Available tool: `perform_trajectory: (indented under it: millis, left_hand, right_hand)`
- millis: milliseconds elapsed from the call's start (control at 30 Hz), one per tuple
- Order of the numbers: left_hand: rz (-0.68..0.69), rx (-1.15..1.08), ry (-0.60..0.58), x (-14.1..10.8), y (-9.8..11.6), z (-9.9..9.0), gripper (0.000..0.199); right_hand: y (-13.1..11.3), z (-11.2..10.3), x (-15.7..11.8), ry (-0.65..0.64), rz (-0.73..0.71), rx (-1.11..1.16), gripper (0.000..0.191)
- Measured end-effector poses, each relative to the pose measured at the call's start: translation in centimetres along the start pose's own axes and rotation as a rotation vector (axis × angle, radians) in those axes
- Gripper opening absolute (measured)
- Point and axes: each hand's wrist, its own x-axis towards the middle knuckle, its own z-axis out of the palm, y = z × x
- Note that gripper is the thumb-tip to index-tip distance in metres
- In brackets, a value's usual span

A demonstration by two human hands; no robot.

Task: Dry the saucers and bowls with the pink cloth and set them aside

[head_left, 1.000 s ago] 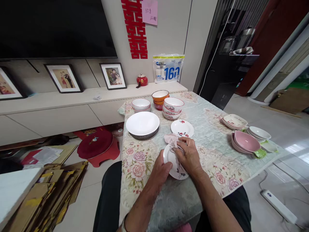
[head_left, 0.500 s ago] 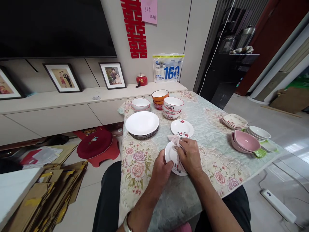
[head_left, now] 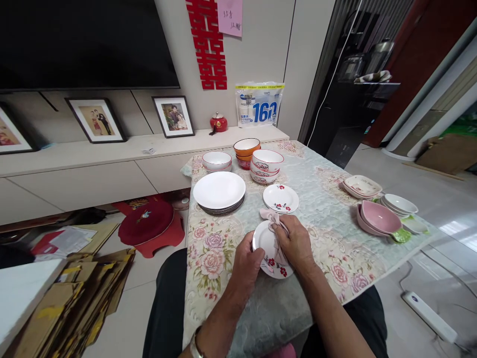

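A small white plate with red flowers (head_left: 276, 270) is tilted above the near part of the table. My left hand (head_left: 249, 259) grips its left rim, thumb on the upper face. Pinched in my right hand (head_left: 296, 242) is a pale pink cloth (head_left: 269, 215), pressed against the plate's right side. Just beyond lies another flowered plate (head_left: 280, 198), with at least one more under it. To its left is a stack of large white plates (head_left: 219, 190). White bowls with red rims (head_left: 267, 160) and orange bowls (head_left: 247, 146) are stacked farther back.
On the table's right are pink leaf-shaped bowls (head_left: 380, 218), cream dishes (head_left: 362, 185) and small white bowls (head_left: 401, 204). More white bowls (head_left: 217, 160) stand back left. A red stool (head_left: 147, 221) and flattened cardboard (head_left: 74, 308) are left of the table, a power strip (head_left: 429, 316) right.
The held plate has turned, and its red flowers now show along the near edge. My right hand and the cloth have shifted slightly; both hands keep their hold.
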Motion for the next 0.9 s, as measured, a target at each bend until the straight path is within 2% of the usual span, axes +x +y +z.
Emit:
perform_trajectory:
  millis: [67,167,267,333,433,567,633,700,800,900]
  left_hand:
    - [-0.013,-0.053,0.031,0.0,0.1,0.1,0.044]
    - [0.009,-0.098,0.077,-0.1,0.2,0.4,0.043]
    - [0.046,-0.085,0.021,-0.1,0.3,0.7,0.049]
    - [0.024,-0.125,-0.031,-0.2,0.3,0.9,0.051]
    - [-0.017,-0.196,-0.049,-0.2,0.3,1.1,0.052]
    - [0.009,-0.209,-0.037,0.0,0.1,1.2,0.046]
    - [0.008,-0.200,-0.026,0.0,-0.1,1.1,0.042]
    - [-0.003,-0.185,-0.023,0.0,-0.2,1.1,0.043]
    - [-0.022,-0.166,-0.049,0.0,-0.2,0.9,0.048]
    - [-0.048,-0.193,-0.046,0.0,0.0,0.9,0.051]
  right_hand:
    - [-0.1,-0.1,-0.1,-0.025,0.037,0.045,0.026]
    - [-0.2,-0.2,-0.1,0.018,0.129,0.008,0.027]
    - [0.0,0.0,-0.1,0.036,0.164,-0.097,0.026]
    - [-0.1,0.1,-0.1,0.038,0.104,-0.155,0.024]
    - [-0.9,0.0,-0.1,0.015,-0.069,-0.132,0.023]
    - [-2.7,-0.5,-0.3,-0.170,-0.304,0.018,0.024]
    - [-3.0,-0.6,-0.3,-0.212,-0.365,0.046,0.024]
    - [-2.6,-0.5,-0.2,-0.171,-0.329,0.014,0.025]
    - [-1.3,-0.1,0.0,-0.032,-0.148,-0.056,0.025]
    - [-0.1,0.1,0.0,-0.005,-0.021,-0.014,0.027]
